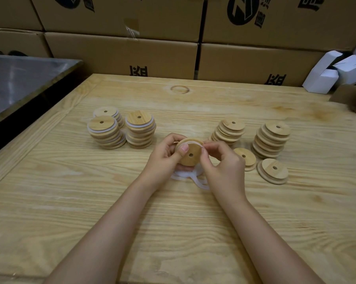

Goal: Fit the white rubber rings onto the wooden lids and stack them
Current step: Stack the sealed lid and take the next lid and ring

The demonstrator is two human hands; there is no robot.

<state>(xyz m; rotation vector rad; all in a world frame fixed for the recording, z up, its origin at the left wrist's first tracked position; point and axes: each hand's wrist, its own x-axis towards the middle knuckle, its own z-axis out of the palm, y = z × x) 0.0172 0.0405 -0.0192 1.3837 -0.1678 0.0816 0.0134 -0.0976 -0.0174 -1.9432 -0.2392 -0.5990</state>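
Wooden discs with white bands showing between their layers stand in three finished stacks (111,130) on the left of the surface (91,201), so a good share of the work looks done. At the centre the left hand (164,154) holds one lid (190,155) tilted up off the surface, its fingers curled behind the disc and the thumb pressed on the face near the centre hole. A white rubber ring (191,142) lies partway round the lid's upper edge. The right hand (222,160) pinches it there between thumb and fingertips, seemingly stretching it into place. Whether it is seated all the way round cannot be told, since the hands hide the lower rim. Under the hands lie a few loose rings (185,175). To the right wait two bare stacks (272,138) and two single lids (273,171) showing no white, so by my reckoning roughly half the lids remain, and the one in hand is not yet on a finished stack.
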